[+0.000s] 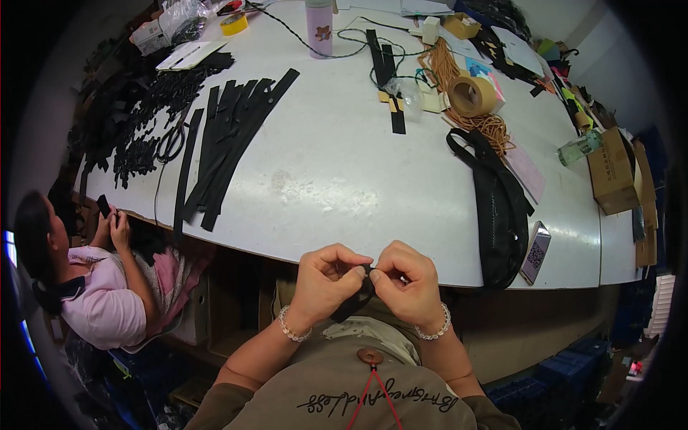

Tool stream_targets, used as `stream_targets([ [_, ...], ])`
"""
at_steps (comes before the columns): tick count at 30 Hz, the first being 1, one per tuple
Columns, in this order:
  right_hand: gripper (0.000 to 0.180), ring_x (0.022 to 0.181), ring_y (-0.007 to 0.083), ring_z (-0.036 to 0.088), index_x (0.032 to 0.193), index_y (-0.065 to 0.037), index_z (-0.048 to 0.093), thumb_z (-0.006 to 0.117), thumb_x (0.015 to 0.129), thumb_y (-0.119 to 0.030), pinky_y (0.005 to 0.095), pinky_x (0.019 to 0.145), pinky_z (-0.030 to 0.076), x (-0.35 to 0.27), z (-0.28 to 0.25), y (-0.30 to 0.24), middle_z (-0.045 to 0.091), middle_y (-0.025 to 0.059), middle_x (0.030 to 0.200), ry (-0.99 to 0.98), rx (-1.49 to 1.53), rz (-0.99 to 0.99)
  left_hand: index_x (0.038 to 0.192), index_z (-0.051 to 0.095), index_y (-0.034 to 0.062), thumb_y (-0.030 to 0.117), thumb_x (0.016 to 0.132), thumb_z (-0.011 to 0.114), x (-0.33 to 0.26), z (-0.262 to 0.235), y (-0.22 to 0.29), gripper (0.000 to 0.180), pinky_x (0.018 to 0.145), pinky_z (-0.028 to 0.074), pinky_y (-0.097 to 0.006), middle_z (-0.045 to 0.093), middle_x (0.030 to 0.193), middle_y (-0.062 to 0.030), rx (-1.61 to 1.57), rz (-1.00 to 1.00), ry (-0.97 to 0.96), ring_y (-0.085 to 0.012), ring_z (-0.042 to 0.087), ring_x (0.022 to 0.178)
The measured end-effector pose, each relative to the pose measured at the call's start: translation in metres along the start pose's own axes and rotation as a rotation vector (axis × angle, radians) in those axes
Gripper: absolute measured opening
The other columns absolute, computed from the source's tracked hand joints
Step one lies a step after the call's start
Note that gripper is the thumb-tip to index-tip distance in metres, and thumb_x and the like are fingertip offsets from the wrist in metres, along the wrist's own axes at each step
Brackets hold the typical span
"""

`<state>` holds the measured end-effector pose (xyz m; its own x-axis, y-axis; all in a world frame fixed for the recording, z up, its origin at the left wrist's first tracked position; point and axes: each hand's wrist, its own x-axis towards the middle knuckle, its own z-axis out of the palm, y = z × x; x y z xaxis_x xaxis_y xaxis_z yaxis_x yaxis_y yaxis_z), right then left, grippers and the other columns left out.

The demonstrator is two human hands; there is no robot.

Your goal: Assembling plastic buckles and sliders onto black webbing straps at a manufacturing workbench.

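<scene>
At the front edge of the white table, my left hand (pixel 321 284) and my right hand (pixel 410 285) come together, thumbs and fingertips nearly touching. Both pinch a black fabric strap (pixel 351 305), whose lower part hangs below the fingers in front of my lap. Its gripped end is mostly hidden by the fingertips, so any small detail there is too fine to make out. Long black straps (pixel 240 136) lie in a fanned pile on the table to the left. A black bag (pixel 498 215) rests on the right, beyond my right hand.
Black-handled scissors (pixel 170 143) lie beside a heap of small black pieces (pixel 136 154). A phone (pixel 535 252) is near the bag. Farther back are a lilac bottle (pixel 319 29), a tape roll (pixel 471 97) and brown cord (pixel 438 61). Another person (pixel 107 301) sits at the left.
</scene>
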<state>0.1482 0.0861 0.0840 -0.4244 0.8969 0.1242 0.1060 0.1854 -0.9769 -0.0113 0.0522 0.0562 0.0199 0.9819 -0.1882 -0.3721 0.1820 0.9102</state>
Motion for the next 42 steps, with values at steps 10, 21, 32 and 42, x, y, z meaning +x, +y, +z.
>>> stream_targets([
  [10,0.011,0.055,0.0043,0.042,0.072,0.001,0.055,0.064,0.078,0.001,0.0205,0.047,0.033,-0.009,0.006,0.004,0.051,0.001,0.07,0.014,0.098,0.089,0.092,0.063,-0.0036,-0.009,0.081,0.056,-0.002,0.007,0.006,0.014,0.061,0.046,-0.019,0.063,0.083,-0.003,-0.039,0.056,0.037,-0.004,0.056,0.073],
  [21,0.006,0.054,0.0184,0.042,0.077,0.001,0.054,0.058,0.081,0.0,0.0276,0.05,0.035,-0.005,-0.002,-0.002,0.048,0.0084,0.071,-0.034,-0.165,-0.092,0.092,0.064,-0.0029,-0.008,0.081,0.058,-0.004,0.003,0.006,0.014,0.06,0.045,-0.017,0.062,0.08,-0.0002,0.087,0.088,0.029,-0.002,0.054,0.07],
  [32,0.005,0.058,0.015,0.041,0.077,0.001,0.053,0.055,0.081,0.002,0.0266,0.052,0.035,-0.007,0.004,0.004,0.046,0.0067,0.07,-0.02,0.009,-0.162,0.09,0.064,-0.0035,-0.008,0.081,0.057,-0.003,-0.001,0.01,0.012,0.063,0.048,-0.019,0.063,0.081,-0.0034,-0.033,0.014,-0.079,-0.0041,0.057,0.073],
  [42,0.005,0.053,0.0136,0.043,0.076,0.002,0.056,0.057,0.076,0.006,0.0254,0.046,0.035,-0.007,0.015,0.003,0.05,0.0076,0.07,0.201,-0.126,-0.207,0.09,0.065,-0.0033,-0.009,0.08,0.059,-0.006,0.004,0.007,0.013,0.06,0.045,-0.018,0.062,0.082,-0.0025,-0.003,0.08,-0.053,-0.0032,0.054,0.071],
])
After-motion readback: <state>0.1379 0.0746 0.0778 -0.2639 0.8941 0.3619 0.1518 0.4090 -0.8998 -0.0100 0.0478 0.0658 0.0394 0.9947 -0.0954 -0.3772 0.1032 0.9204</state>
